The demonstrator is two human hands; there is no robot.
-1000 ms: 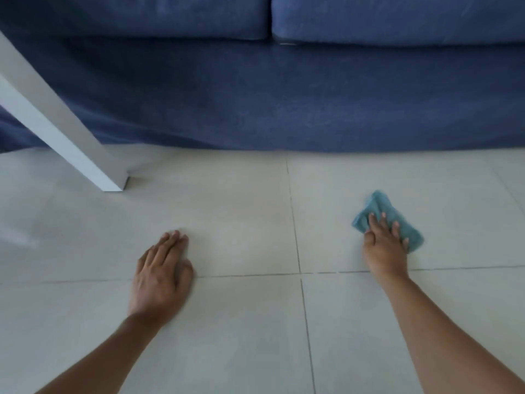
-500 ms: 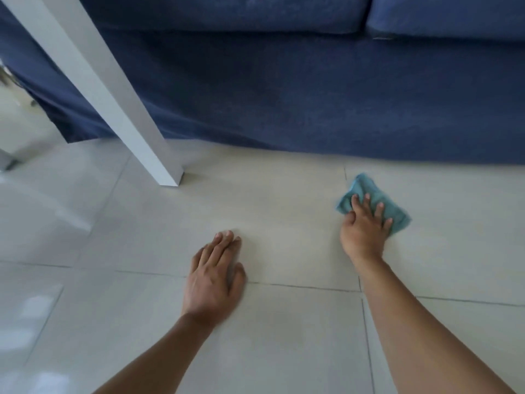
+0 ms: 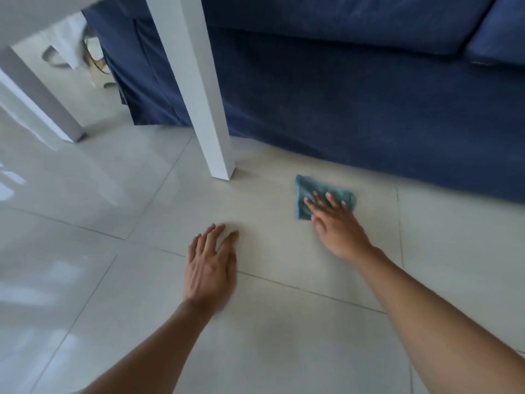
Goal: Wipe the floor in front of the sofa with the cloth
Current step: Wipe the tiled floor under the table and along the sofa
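The wiping stroke in hand goes best with the palm kept flat and low, pressure even across the teal cloth (image 3: 321,194), and each pass overlapping the last so no strip of tile is missed. Just beyond the fingertips, the hem of the blue sofa (image 3: 369,115) drapes to the floor (image 3: 284,351); working right up to that hem without dragging the fabric seems the careful way. To the left of the cloth stands a white table leg (image 3: 210,132), and the stroke probably has to curve round its foot.

The right hand (image 3: 335,223) lies on top of the cloth, fingers (image 3: 329,199) spread wide and flat, pressing it to the tile, not closed round it. The cloth shows ahead and to the left of those fingers, one corner pointing toward the table leg. The left hand (image 3: 210,265) holds nothing: it is planted on bare tile nearer the body, fingers extended and only slightly apart, apparently bracing the person's weight. The two hands are near each other but not touching.
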